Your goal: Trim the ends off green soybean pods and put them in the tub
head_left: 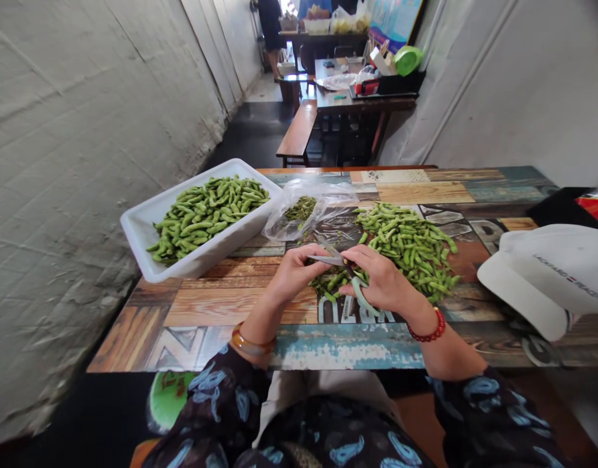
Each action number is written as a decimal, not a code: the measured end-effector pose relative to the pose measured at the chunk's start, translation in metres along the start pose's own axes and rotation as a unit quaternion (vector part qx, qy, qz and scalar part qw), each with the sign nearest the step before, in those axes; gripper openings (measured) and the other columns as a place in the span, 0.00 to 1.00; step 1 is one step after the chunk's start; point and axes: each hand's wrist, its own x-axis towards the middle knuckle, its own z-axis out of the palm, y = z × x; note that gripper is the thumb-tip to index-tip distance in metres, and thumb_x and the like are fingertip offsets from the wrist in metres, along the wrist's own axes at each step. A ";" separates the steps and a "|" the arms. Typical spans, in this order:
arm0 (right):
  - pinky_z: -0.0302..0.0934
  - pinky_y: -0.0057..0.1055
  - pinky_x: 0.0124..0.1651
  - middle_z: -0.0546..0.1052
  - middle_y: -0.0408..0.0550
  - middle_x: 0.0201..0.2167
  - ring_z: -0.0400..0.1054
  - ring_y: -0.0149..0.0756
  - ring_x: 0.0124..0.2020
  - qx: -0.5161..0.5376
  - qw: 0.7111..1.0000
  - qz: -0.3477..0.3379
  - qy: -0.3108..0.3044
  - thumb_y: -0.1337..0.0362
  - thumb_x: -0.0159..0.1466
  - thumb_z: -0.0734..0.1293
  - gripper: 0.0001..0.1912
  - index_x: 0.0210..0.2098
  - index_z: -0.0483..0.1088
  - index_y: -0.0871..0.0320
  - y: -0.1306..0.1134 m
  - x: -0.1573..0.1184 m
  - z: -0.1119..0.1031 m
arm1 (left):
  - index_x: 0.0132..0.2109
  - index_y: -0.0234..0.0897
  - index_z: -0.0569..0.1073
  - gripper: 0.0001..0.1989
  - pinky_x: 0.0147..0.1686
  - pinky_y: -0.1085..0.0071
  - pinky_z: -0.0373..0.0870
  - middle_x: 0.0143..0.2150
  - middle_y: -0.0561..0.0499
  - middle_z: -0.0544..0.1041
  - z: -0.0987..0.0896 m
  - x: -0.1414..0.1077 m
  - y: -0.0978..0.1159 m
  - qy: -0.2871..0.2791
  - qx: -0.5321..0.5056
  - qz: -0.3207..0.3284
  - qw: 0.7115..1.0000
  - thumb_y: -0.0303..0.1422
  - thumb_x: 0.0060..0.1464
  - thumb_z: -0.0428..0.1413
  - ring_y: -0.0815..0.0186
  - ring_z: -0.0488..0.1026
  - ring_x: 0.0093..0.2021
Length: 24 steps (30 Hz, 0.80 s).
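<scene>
Two hands are showing at the middle of the frame, the left hand (pixel 295 272) and the right hand (pixel 383 281), and one pair of scissors (pixel 345 273) is lying between them. One white tray (pixel 143 231) of pods is sitting at the centre left, and one clear plastic bag (pixel 303 211) is lying beside it. Two loose heaps of pods are lying on the one table (pixel 221 305): a large heap (pixel 411 244) right of centre and a small heap (pixel 333 283) under the hands. One white cap (pixel 552 276) is resting at the right edge. Two bracelets are showing, one amber bracelet (pixel 250 343) and one red bracelet (pixel 428 331).
</scene>
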 end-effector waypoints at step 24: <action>0.68 0.34 0.41 0.74 0.50 0.42 0.69 0.37 0.36 0.019 0.998 0.022 -0.051 0.63 0.60 0.74 0.24 0.54 0.69 0.56 0.002 -0.003 -0.002 | 0.32 0.32 0.81 0.12 0.34 0.72 0.63 0.31 0.48 0.78 0.000 0.002 0.000 -0.036 -0.051 -0.071 0.995 0.38 0.49 0.66 0.68 0.69 0.31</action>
